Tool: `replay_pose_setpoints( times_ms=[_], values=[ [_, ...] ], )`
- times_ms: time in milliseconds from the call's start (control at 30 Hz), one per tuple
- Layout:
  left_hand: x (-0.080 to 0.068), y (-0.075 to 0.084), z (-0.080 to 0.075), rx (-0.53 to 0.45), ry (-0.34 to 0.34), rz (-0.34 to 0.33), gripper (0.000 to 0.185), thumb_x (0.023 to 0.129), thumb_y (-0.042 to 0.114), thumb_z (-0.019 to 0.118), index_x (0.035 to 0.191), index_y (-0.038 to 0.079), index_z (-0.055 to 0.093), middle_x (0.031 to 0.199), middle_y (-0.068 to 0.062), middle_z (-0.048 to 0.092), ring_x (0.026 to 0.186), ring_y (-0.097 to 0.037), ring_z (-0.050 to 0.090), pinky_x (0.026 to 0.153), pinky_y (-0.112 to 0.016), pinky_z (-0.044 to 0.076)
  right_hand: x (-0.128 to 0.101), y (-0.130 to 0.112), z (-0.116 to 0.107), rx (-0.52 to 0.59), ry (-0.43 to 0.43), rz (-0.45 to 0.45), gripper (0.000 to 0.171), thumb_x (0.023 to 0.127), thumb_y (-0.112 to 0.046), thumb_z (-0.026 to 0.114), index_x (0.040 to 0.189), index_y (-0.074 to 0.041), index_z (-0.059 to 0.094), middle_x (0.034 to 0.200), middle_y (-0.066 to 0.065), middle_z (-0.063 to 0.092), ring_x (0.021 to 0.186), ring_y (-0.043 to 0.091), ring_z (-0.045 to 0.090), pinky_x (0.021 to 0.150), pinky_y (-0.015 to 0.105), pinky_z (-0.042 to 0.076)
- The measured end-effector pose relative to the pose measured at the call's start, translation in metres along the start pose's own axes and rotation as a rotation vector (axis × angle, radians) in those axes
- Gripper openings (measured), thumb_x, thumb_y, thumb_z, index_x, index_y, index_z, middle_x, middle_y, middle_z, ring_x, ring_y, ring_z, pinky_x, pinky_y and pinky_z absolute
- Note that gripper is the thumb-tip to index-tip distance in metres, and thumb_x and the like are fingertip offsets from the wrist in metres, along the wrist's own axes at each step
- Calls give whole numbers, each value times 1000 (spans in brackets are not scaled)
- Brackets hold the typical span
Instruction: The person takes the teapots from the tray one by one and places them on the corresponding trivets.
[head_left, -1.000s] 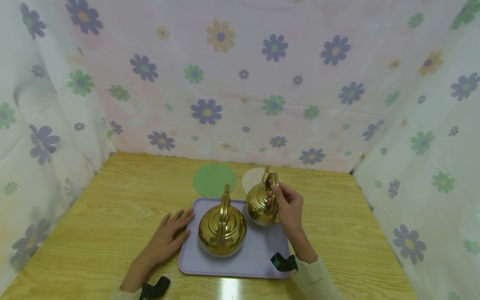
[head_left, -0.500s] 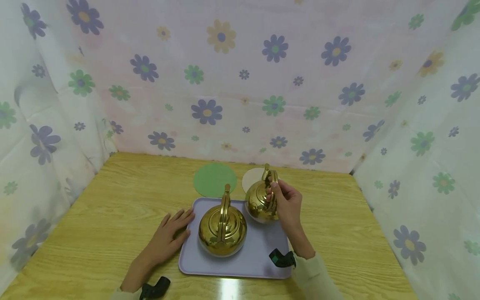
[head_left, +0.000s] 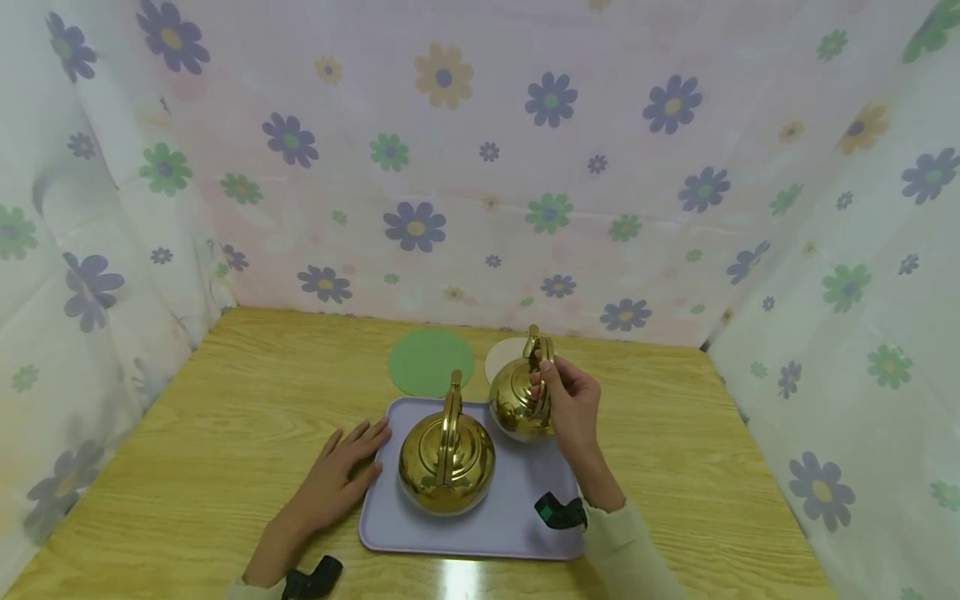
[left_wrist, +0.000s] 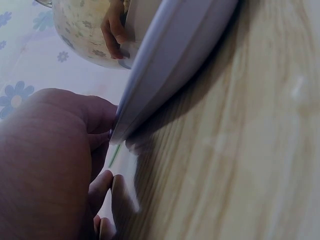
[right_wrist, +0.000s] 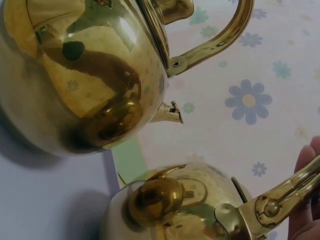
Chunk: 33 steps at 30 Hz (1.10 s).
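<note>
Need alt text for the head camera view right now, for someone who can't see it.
A right hand grips the handle of a small gold kettle, holding it over the far right corner of a lilac tray on a wooden table. A larger gold kettle stands on the tray, and the left hand rests flat against the tray's left edge. Green and white coasters lie behind.

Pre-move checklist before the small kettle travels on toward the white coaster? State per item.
1. Right hand grips the small kettle by its handle: ok.
2. Small kettle off the tray: ok, it looks lifted above the far edge.
3. Clearance from the large kettle: ok, a gap shows in the head view.
4. Left hand steadies the tray's left edge, fingers flat: ok.
5. White coaster free: cannot tell, the kettle hides most of it.
6. Lid seated: ok in the right wrist view.
</note>
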<state>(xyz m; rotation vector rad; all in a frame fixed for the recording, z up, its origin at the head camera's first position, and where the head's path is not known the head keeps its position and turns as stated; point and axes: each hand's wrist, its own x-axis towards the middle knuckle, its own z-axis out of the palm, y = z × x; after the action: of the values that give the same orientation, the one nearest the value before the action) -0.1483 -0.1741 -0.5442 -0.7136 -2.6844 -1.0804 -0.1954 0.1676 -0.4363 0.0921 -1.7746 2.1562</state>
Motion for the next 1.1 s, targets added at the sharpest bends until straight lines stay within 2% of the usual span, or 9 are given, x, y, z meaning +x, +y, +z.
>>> replay_pose_setpoints(
  times_ms=[233,500,633,933,1100],
  values=[
    [0,0,1,1,6,4,47,100,19,63,145,6,57,155,-11,49,143,-47,40,115,-72,16,2,1,-1,17,12,4,31,101,-8,62,119,18,65,75,5,72,60,7,65,58,20,58],
    [-1,-1,3,5,11,9,47,100,19,63,145,6,57,155,-11,49,143,-48,40,115,-71,16,5,2,-1,41,11,2,30,101,-6,62,121,16,66,78,10,72,60,8,66,58,21,59],
    [-3,-1,4,3,4,-7,47,101,20,62,146,8,56,156,-10,48,144,-46,39,117,-70,15,6,2,0,40,7,-1,31,101,-7,62,121,17,65,81,11,74,62,8,66,60,21,59],
    [-2,0,2,-2,1,-7,48,101,20,62,146,8,56,155,-11,48,144,-47,38,117,-70,14,9,4,0,40,6,10,33,102,-7,61,122,18,64,79,7,72,63,8,65,60,20,58],
    [0,-1,2,-2,5,-5,48,100,19,63,146,7,56,155,-11,49,144,-47,38,117,-70,14,15,5,-1,30,-14,-13,34,102,-10,61,122,17,64,79,6,71,64,8,65,60,20,58]
  ],
)
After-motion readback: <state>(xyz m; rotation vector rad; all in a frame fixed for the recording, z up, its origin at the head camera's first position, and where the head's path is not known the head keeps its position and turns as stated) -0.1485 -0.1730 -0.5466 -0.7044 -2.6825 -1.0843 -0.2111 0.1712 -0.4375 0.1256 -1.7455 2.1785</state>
